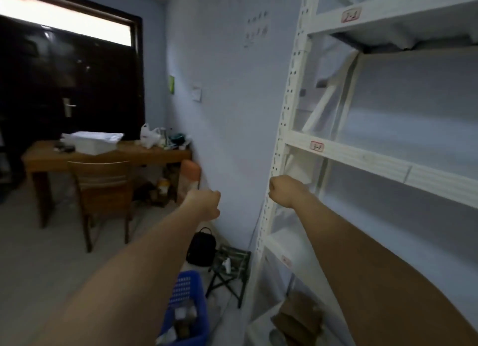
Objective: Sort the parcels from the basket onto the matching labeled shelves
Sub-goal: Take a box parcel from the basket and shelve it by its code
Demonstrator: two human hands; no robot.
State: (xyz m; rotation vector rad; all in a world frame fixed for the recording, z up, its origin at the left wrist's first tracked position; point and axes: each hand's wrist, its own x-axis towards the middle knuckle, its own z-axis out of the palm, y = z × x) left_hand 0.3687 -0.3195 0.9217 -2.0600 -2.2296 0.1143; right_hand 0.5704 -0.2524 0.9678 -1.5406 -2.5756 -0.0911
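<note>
A: How many hands are showing?
B: Two; left hand (205,205) and right hand (284,191) are reaching forward, fingers curled together, holding nothing.
A: The parcels?
B: Lying in one blue basket (186,288) on the floor, beside the white shelves (367,162).

We see both our bare forearms stretched forward and apart, left hand (205,205) curled into a loose fist holding nothing, right hand (283,190) likewise fisted and empty, slightly higher, knuckles away from us, wrists straight.
</note>
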